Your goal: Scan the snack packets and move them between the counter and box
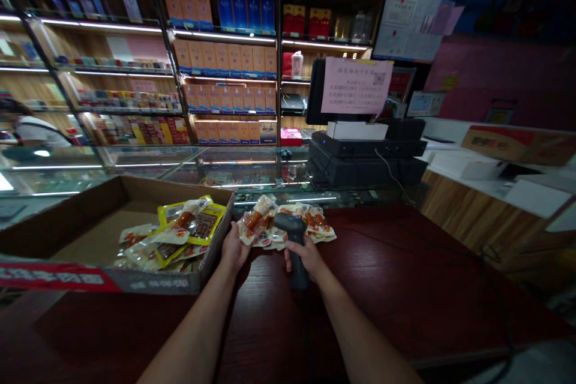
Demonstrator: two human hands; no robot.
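My right hand (307, 256) is wrapped round the handle of a dark grey barcode scanner (290, 225), held upright over the counter. In my left hand (234, 248) is a clear snack packet (255, 220) with brown, sausage-like food inside, beside the scanner's head. More snack packets (317, 220) of the same look lie in a pile on the counter, just behind the scanner. Left of my left hand stands an open cardboard box (90, 276). Clear packets and yellow-edged packets (207, 222) are heaped at its right end.
A dark red wooden counter (396, 288) spreads under my arms. Behind it are a glass display case (243, 165) and a monitor (317, 93) with a pink notice, standing on a black cash drawer (360, 168). Shelves of boxes line the wall. A person (40, 129) is at far left.
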